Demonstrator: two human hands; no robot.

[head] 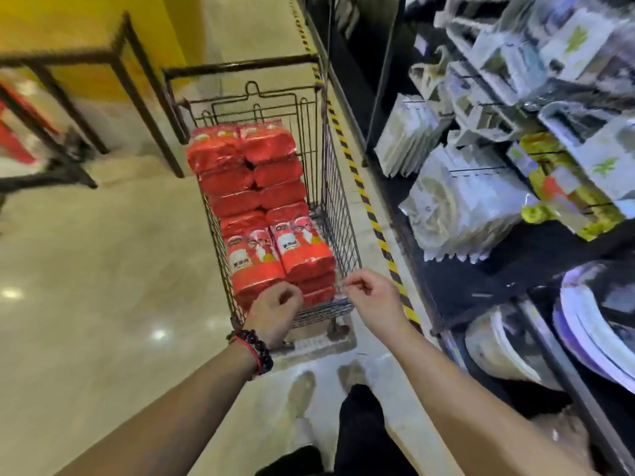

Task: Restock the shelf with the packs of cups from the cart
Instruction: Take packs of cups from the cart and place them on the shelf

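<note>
A wire cart (335, 187) stands in front of me, stacked with several red packs of cups (261, 201) in two columns. The nearest packs (302, 249) lie with printed labels facing up. My left hand (275, 309), with dark bead bracelets and a red string on the wrist, hovers over the near end of the cart with fingers curled and nothing in it. My right hand (372, 297) is beside it at the cart's near right corner, fingers loosely bent, holding nothing. The dark shelf (457, 283) runs along my right side.
The shelf holds hanging bags of pale packaged goods (457, 207), yellow-green packs (567, 197) and stacked plates (591, 324). Yellow-black hazard tape (369, 207) marks the floor beside the shelf. A black metal-framed table (103, 63) stands at the left by a yellow wall.
</note>
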